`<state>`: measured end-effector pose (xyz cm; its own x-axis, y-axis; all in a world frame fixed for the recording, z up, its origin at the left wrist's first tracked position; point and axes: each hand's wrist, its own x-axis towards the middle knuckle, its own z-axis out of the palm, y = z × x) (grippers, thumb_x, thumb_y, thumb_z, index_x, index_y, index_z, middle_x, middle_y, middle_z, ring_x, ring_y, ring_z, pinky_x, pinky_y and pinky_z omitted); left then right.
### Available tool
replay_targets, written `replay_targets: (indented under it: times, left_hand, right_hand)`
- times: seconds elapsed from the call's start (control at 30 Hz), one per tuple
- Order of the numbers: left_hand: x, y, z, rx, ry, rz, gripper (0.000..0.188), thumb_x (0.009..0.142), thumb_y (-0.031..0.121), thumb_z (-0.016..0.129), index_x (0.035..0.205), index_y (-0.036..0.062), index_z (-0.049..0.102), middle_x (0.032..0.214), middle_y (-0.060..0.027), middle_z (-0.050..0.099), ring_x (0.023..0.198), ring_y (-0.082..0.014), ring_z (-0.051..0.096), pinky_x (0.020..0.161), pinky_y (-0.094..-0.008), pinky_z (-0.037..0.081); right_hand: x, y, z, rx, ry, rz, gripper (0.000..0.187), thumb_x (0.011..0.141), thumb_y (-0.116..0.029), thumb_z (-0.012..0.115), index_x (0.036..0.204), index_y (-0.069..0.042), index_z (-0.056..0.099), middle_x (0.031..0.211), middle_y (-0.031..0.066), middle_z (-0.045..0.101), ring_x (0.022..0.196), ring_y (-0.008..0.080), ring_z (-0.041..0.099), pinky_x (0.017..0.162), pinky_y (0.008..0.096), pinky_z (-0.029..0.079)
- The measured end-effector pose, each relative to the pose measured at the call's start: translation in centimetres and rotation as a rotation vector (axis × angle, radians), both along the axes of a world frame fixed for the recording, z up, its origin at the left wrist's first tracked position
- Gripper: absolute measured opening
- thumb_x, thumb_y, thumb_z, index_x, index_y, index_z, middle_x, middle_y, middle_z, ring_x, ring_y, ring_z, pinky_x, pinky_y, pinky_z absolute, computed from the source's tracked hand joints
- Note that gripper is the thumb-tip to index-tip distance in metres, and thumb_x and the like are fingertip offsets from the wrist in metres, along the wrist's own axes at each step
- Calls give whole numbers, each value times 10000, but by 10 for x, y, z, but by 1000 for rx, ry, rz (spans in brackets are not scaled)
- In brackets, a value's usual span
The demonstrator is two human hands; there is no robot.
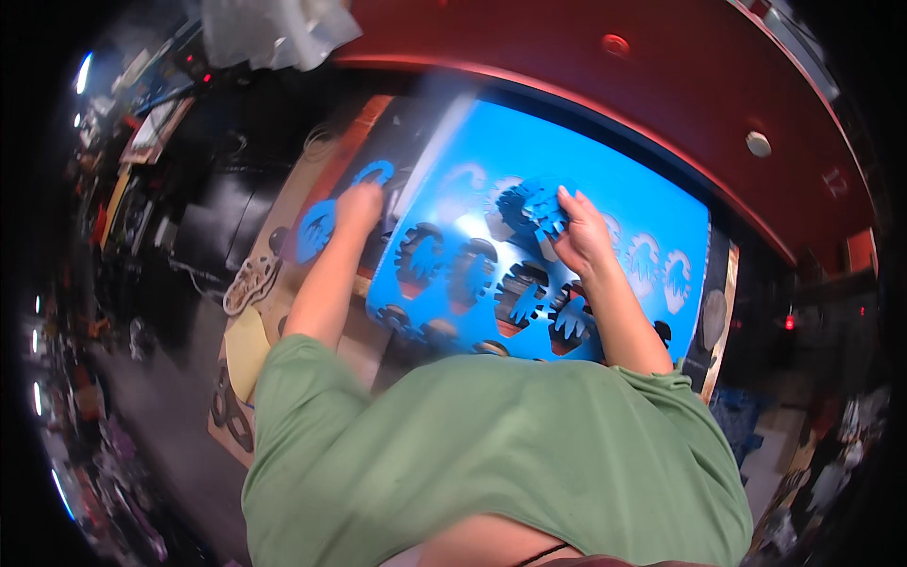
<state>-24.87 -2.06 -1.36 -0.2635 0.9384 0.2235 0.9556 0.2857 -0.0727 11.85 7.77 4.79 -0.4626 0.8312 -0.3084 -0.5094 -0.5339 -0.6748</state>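
A wide blue sheet lies before me, with rows of toothed round cut-outs, several holding hand-shaped blue parts. My right hand is over its middle, pinching a small bunch of blue toothed cut-out pieces between thumb and fingers. Left of the sheet, my left hand is blurred and its fingers are hidden. It is at a blue toothed ring; whether it grips the ring I cannot tell. Beside that wrist is another round blue cut-out piece. Dark openings show in the sheet's near rows.
A large red machine panel spans the far side, just beyond the sheet. Clear plastic hangs at the upper left. On the board at left are a pale loop-shaped object and a yellow piece. A dark round object is at right.
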Motion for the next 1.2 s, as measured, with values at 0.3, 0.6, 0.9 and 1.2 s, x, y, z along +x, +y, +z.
replay_targets:
  times: [0.3, 0.6, 0.9, 1.2]
  left_hand:
    - [48, -14, 113, 565, -35, -194, 282, 863, 28, 514, 1091, 89, 668, 972, -94, 658, 944, -299, 609, 828, -411, 478]
    - [232, 10, 137, 386, -824, -665, 417, 834, -16, 696, 1235, 71, 626, 953, -80, 675, 852, -135, 642, 769, -258, 514]
    - [234, 23, 109, 462, -1538, -202, 515, 878, 168, 696, 1336, 55, 491, 1137, -97, 619, 982, -147, 600, 833, -269, 486]
    - [245, -1, 97, 230, -1467, -447, 600, 871, 105, 695, 1383, 18, 395, 1210, -88, 574, 1068, -160, 597, 913, -291, 503]
  right_hand:
    - [-10, 35, 10, 201, 13, 126, 287, 930, -124, 634, 1169, 8, 545, 1065, 101, 638, 949, 182, 624, 831, 337, 522]
    - [8, -11, 14, 519, -6, 222, 368, 970, -285, 594, 1198, 3, 572, 1009, 57, 637, 880, 111, 565, 789, 282, 466]
    - [5, -15, 25, 567, -32, 113, 384, 927, -145, 615, 1288, -32, 549, 1059, 61, 621, 933, 104, 567, 800, 268, 483]
    - [13, -15, 11, 796, -221, -16, 391, 915, -124, 625, 1292, -30, 584, 1195, 100, 626, 1066, 165, 590, 912, 293, 477]
